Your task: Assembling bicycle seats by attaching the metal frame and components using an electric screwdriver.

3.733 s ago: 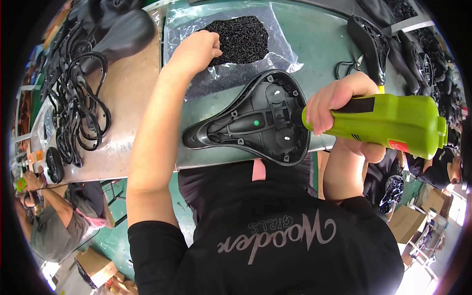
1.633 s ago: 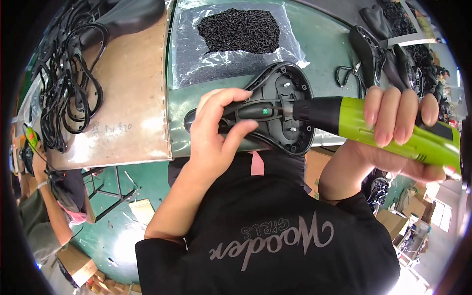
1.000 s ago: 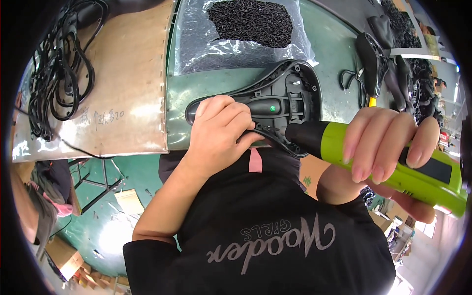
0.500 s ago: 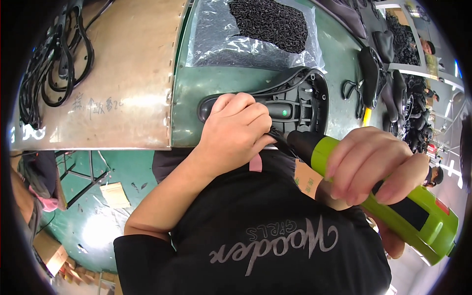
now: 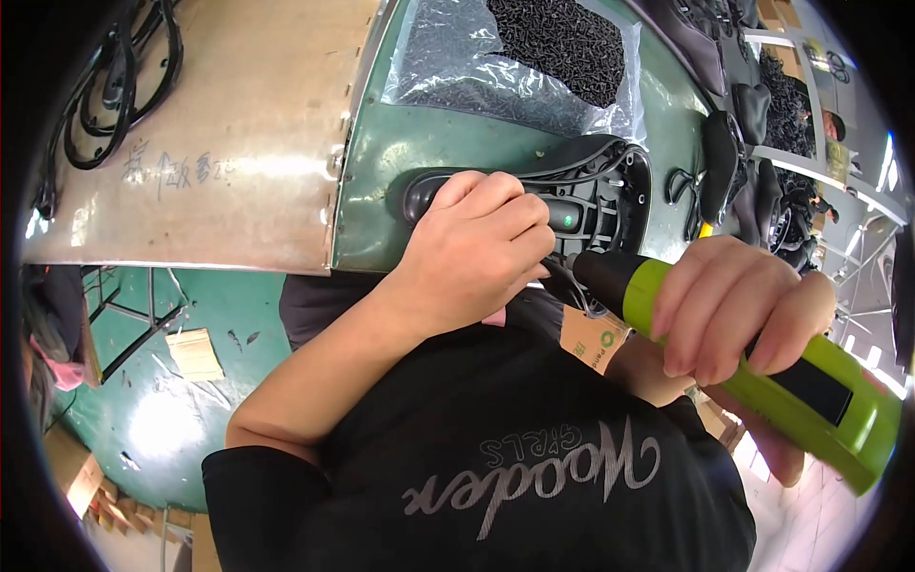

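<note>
A black bicycle saddle [image 5: 610,191] lies upside down on the green table [image 5: 419,153], its plastic underside and wire rails facing up. My left hand [image 5: 477,253] is closed over the saddle's narrow front part, fingers curled around it. My right hand [image 5: 739,319] grips a lime-green and black electric screwdriver [image 5: 762,367], held nearly level. Its black nose [image 5: 596,272] points left at the saddle's near edge, just beside my left fingers. The bit itself is hidden behind my left hand.
A clear plastic sheet with a heap of small black screws [image 5: 562,43] lies behind the saddle. More black saddles [image 5: 734,143] are piled at the right. A tan board [image 5: 210,143] covers the table's left part, with black wire rails [image 5: 114,86] on it. The floor shows below the table edge.
My left hand left the screw heap and came down onto the saddle. The screwdriver swung in from the right until its nose met the saddle's near edge. My head has leaned closer.
</note>
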Motion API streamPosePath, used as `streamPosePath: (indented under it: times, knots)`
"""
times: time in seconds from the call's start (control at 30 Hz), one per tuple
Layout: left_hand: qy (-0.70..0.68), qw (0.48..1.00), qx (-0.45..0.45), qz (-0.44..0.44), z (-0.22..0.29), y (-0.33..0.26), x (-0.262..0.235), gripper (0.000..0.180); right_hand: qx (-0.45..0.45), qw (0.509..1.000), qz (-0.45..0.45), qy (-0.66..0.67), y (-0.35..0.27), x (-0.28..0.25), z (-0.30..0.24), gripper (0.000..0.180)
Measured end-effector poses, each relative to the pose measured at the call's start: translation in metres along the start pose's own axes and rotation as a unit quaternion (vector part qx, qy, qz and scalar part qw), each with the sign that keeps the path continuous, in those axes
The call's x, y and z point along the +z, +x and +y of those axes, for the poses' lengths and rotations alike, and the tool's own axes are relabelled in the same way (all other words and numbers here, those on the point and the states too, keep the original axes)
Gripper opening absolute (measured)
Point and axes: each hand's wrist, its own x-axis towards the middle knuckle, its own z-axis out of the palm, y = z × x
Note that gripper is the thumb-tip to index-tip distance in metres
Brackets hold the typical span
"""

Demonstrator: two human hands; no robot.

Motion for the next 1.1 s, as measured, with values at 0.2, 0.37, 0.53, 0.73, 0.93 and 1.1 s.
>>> streamPosePath:
  times: [0.2,0.37,0.53,0.73,0.93,1.1]
  knots:
    - [-0.003,1.0,0.0,-0.002,-0.001,0.0,0.0,0.029,0.028,0.996,-0.078,0.03,0.013,-0.014,0.009,0.062]
    - [-0.011,1.0,-0.005,-0.013,0.0,0.002,-0.003,0.029,0.038,0.975,-0.198,0.09,0.019,-0.025,0.008,0.049]
    - [0.002,0.999,-0.015,-0.045,0.004,0.007,-0.007,0.027,0.017,0.992,-0.124,-0.033,0.004,-0.017,-0.024,0.048]
    - [-0.133,0.974,-0.116,-0.141,-0.004,0.033,-0.024,0.011,-0.076,0.996,0.031,-0.031,-0.034,-0.042,-0.044,0.063]
    - [0.128,0.99,-0.044,-0.038,-0.088,0.12,-0.009,0.013,-0.087,0.963,0.254,-0.018,-0.064,-0.042,0.006,0.095]
    - [0.239,0.957,-0.031,-0.164,-0.116,0.155,0.002,0.02,0.002,0.922,0.368,-0.117,-0.059,-0.032,0.013,0.11]
